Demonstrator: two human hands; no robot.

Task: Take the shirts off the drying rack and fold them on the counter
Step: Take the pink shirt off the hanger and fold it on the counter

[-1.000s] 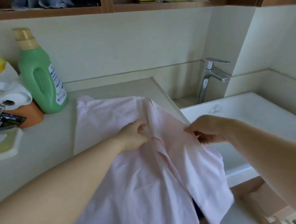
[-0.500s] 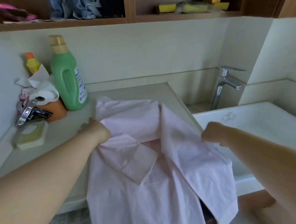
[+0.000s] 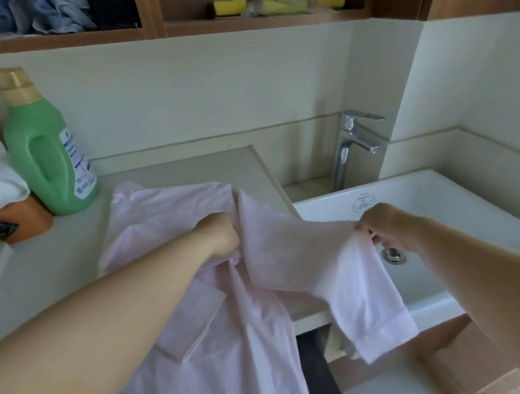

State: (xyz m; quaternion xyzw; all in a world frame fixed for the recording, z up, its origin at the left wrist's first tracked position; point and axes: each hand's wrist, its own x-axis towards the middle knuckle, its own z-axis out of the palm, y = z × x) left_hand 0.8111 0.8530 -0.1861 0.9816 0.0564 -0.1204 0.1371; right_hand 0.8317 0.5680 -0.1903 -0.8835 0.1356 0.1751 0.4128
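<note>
You have one pale pink, thin cotton shirt (image 3: 168, 215) off the rack and lying on the beige stone desk (image 3: 46, 268), but the folding has hardly begun, by the look of it. The shirt is open and rumpled, its far end spread flat on the desk near the green plastic detergent bottle (image 3: 47, 152), its near end hanging off the front edge toward you. So its long axis runs from the back wall toward your body, leaning slightly left at the far end; which end is the collar I cannot tell for sure.

Your left hand (image 3: 219, 235) is curled into the cloth near the shirt's middle, bunching it. Your right hand (image 3: 385, 226) pinches a sleeve or side panel and holds it out over the white ceramic sink (image 3: 449, 191), the loose end dangling below. The two hands are well apart, the cloth stretched between them.

No drying rack and no other shirts are in view, so I cannot judge how many remain.
</note>
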